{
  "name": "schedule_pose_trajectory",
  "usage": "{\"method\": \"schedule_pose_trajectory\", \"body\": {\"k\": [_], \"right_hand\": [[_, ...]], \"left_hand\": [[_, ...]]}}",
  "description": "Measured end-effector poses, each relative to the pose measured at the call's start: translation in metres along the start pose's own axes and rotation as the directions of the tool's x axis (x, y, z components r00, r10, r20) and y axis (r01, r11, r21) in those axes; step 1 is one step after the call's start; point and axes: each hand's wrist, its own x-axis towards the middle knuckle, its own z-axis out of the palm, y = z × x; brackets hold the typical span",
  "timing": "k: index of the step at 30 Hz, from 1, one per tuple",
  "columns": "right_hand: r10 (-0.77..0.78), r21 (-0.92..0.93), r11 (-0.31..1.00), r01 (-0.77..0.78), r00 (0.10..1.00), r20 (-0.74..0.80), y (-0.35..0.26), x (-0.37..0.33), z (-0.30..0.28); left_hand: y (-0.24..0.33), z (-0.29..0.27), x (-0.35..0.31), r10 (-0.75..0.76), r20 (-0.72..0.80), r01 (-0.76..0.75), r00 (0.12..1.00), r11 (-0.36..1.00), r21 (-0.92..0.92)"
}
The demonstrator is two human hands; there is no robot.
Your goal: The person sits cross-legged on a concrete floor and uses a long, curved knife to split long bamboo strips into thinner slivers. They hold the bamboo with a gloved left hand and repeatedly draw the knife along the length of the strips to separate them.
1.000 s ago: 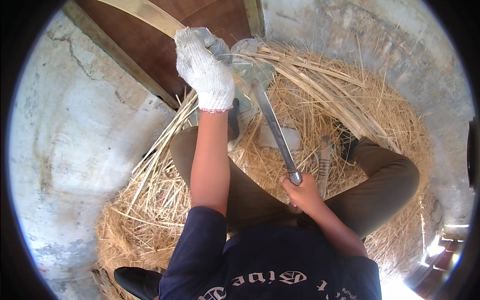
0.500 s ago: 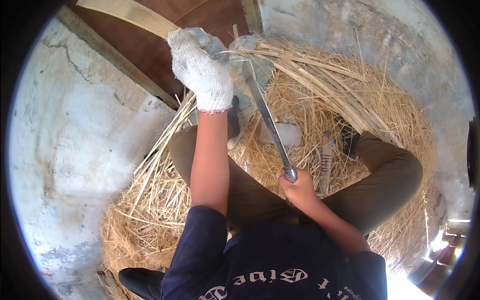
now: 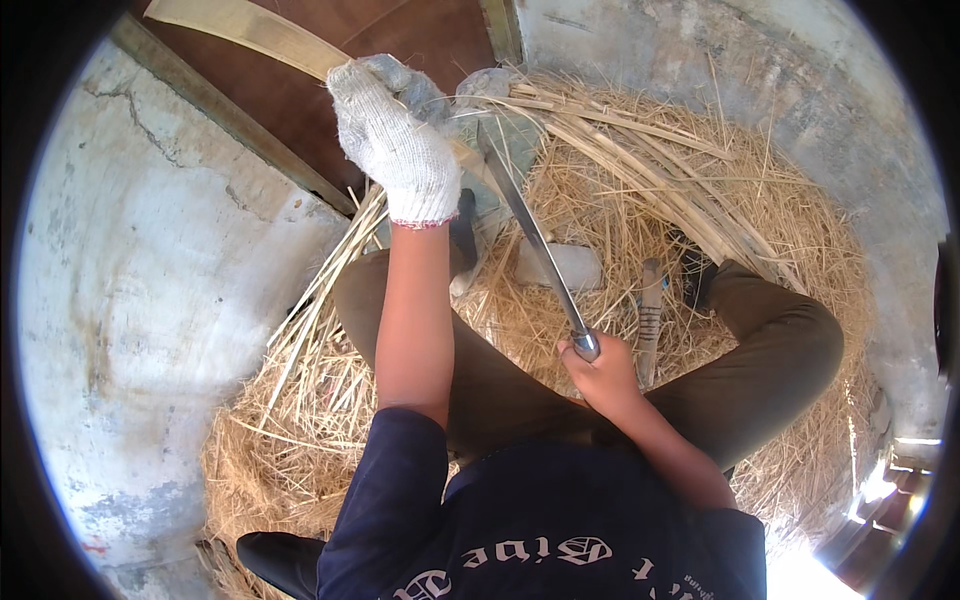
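Note:
My left hand (image 3: 395,150), in a white knitted glove, is closed around a long, flat, pale bamboo strip (image 3: 245,32). The strip runs up and away to the far left. In my bare right hand (image 3: 608,378) is the handle of a long knife (image 3: 537,232). Its narrow metal blade slants away from me to the left, with the far end near the strip, right of the glove. Thin curled slivers hang around the blade's far end. Whether the edge touches the strip I cannot tell. The glove hides the fingers' exact grip.
Straw-like shavings (image 3: 790,390) cover the floor around my crossed legs. Several long split strips (image 3: 640,165) lie at the far right, with thinner ones (image 3: 325,290) at left. A pale block (image 3: 562,267) and a wooden piece with wrapped binding (image 3: 649,325) lie between my legs. A wall (image 3: 180,290) stands left.
My left hand has shifted slightly left with the bamboo strip. My right hand has moved slightly right, and the knife with it. Both grips stay closed.

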Motion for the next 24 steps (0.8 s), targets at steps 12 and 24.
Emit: {"method": "schedule_pose_trajectory", "body": {"k": [12, 24], "right_hand": [[-0.052, -0.058, 0.997, 0.049, 0.998, -0.047, 0.026, -0.004, 0.013], [0.000, 0.110, 0.994, 0.007, 0.998, -0.066, 0.022, 0.007, 0.008]], "left_hand": [[-0.008, 0.005, -0.008, 0.128, -0.222, -0.114, 0.967, 0.990, 0.078], [-0.006, 0.013, -0.006, 0.269, -0.361, -0.206, 0.893, 0.957, 0.204]]}}
